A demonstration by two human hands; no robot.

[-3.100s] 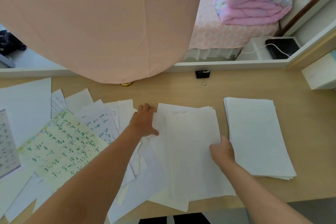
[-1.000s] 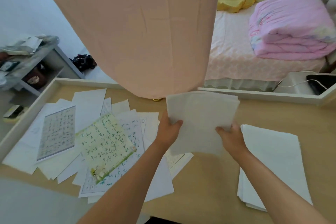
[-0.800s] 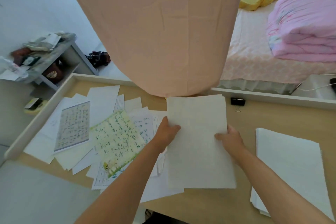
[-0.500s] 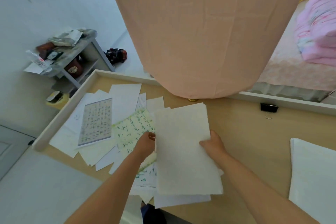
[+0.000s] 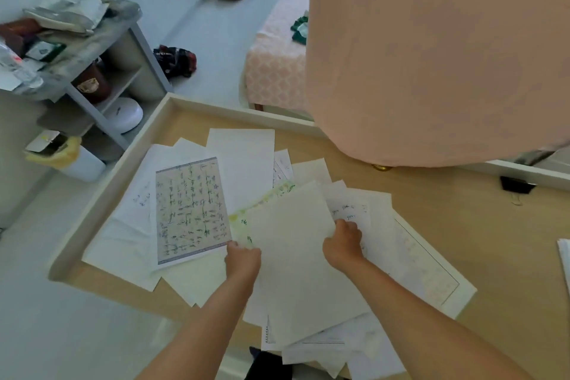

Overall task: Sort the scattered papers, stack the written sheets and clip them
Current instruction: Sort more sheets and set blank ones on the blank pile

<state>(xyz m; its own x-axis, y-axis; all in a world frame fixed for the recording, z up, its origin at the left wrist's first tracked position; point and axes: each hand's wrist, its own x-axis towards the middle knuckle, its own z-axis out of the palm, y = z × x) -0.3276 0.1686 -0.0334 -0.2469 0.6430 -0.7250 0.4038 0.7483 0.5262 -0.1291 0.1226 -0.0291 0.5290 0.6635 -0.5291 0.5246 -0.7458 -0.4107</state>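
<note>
Well, both hands are busy with one thing: a thin sheaf of plain off-white paper, held low over the mess. The left hand grips its left edge with fingers curled round it, and the right hand pinches the opposite edge. Just left of the left hand lies a blue-bordered sheet covered in handwriting. A yellow-green flowered written page peeps out from under the sheaf just beyond the left hand, and more white sheets, some scribbled on, fan out beneath and to the right of the right hand. Well off to the right of that hand, a black binder clip sits untouched by the rim of the pale wooden desk, and the edge of a white pile just shows. I'd say the sorting is partly done at best: the written sheets lie loose, nothing squared up, nothing clipped.
</note>
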